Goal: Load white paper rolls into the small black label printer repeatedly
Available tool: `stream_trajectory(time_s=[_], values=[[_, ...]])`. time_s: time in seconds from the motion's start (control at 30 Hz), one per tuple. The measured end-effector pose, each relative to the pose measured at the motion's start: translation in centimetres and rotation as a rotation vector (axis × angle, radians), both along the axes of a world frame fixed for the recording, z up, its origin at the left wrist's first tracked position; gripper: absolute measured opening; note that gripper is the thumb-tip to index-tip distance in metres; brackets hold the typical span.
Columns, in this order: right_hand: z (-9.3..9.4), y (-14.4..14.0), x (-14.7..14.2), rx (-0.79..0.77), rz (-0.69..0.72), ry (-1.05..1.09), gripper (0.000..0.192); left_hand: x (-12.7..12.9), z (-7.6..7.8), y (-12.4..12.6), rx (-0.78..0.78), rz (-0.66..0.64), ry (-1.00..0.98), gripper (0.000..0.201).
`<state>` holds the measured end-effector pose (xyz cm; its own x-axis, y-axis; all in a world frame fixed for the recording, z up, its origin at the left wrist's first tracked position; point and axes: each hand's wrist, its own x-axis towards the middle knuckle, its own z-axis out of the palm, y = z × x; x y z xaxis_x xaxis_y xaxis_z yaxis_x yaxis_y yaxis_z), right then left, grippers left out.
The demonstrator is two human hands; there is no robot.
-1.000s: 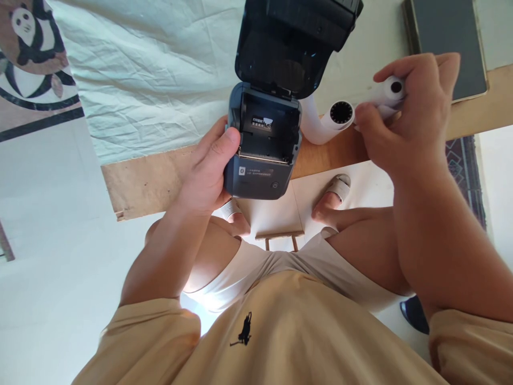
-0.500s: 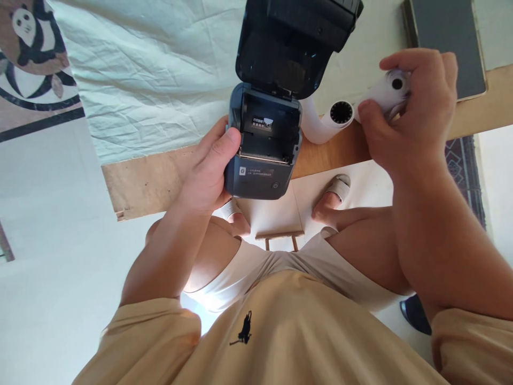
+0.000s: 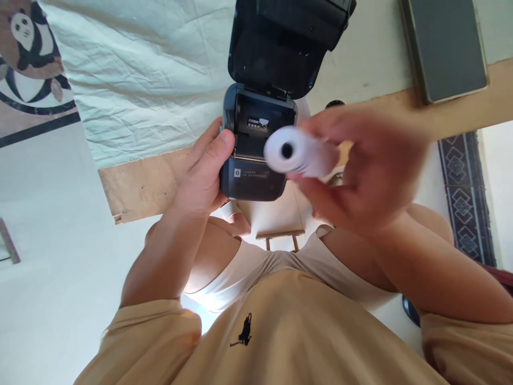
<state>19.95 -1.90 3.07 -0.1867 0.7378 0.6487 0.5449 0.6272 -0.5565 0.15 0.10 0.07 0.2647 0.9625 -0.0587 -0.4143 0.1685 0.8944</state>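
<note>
A small dark grey label printer (image 3: pixel 250 176) stands at the near edge of the wooden table (image 3: pixel 136 184), its lid (image 3: pixel 280 48) tipped back and its paper bay empty. My left hand (image 3: pixel 204 171) grips the printer's left side, thumb on the rim. My right hand (image 3: pixel 360 171), blurred by motion, holds a white paper roll (image 3: pixel 298 155) with a dark core hole, just in front of the printer's open bay.
A crumpled white cloth (image 3: pixel 152 80) covers the table's back part. A dark tablet or phone (image 3: pixel 444 48) lies at the far right. Another white roll is mostly hidden behind my right hand. Below the table edge are my knees and sandalled feet.
My right hand has lifted the white roll from the table at the right and carried it left, to just in front of the printer's open bay. The left hand has stayed on the printer.
</note>
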Motion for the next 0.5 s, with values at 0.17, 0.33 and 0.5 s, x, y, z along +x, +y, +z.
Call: stream_trajectory(time_s=[0.17,0.33,0.5], values=[[1.1,0.4,-2.5,0.141,0.034,-0.154,0.025,-0.1,-0.2,-0.1,0.051,0.012,-0.025,0.034],[0.8,1.6,-3.2,0.145,-0.082,-0.217,0.016,-0.2,0.0,-0.3,0.075,0.005,-0.006,0.034],[0.7,1.5,-4.1,0.001,-0.155,-0.278,0.020,-0.2,0.2,-0.4,0.101,-0.032,-0.018,0.030]])
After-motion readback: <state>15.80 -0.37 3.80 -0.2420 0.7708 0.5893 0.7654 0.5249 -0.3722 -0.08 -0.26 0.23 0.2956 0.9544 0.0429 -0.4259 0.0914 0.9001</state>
